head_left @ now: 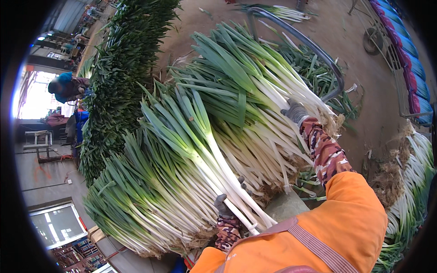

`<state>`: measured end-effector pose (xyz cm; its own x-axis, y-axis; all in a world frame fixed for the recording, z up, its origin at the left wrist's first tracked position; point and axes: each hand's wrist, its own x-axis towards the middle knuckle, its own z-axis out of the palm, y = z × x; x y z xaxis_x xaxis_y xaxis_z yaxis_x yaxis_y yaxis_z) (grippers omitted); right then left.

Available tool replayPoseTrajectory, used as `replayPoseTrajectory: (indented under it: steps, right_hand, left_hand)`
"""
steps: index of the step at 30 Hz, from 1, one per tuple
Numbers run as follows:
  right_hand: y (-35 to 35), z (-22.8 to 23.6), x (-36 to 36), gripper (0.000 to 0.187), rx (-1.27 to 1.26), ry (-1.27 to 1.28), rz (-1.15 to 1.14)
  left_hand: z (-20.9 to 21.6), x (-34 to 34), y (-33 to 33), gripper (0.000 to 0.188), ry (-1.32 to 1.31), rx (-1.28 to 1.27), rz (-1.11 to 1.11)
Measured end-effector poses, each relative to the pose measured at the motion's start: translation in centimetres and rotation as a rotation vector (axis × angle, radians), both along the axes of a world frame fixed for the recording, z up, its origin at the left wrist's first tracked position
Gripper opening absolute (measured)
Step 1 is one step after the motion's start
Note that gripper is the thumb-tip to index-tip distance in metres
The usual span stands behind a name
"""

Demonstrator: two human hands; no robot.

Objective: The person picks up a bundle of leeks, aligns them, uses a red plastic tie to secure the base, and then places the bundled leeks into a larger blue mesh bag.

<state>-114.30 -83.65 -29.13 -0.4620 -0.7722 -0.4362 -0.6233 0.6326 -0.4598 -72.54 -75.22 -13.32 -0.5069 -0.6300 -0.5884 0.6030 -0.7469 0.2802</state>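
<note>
My left hand (224, 208), in a grey glove, is wrapped around a few long green onions (207, 166) held near my chest. Its thumb shows on one side of the white stems and dark fingertips on the other. The leaves of this bunch point up and left. Farther right, my right hand (296, 112), also gloved, closes over the white stems of green onions (268, 86) on top of the big heap; some of its fingers are hidden. Shaggy roots (334, 123) hang beside that wrist. Below both hands lies the layered heap of green onions (159, 195).
A curved metal bar (318, 52) rises beyond the heap. Along the left stands a tall wall of green leaves (123, 68), with another person (68, 88) behind it. More green onions (419, 168) lie at right, near a wheeled cart (373, 41). Loose leaves (314, 68) litter the floor.
</note>
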Motion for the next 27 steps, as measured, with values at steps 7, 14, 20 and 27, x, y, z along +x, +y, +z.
replayPoseTrajectory:
  steps: [7,14,20,27]
  right_hand:
    - [1.6,5.3,5.0,0.053,-0.204,-0.867,-0.024]
    - [8.3,9.4,12.4,0.036,-0.243,-1.250,-0.049]
    - [13.0,11.7,18.8,0.044,-0.047,-1.367,-0.031]
    - [13.0,11.4,21.8,0.046,0.043,-0.876,0.141]
  left_hand:
    - [0.8,-0.3,0.2,0.079,0.035,0.025,-0.050]
    - [0.2,0.7,0.1,0.085,0.084,0.012,-0.066]
    - [-2.4,0.2,0.8,0.085,0.071,0.051,-0.051]
    - [-6.2,2.3,1.4,0.077,-0.144,0.112,-0.125]
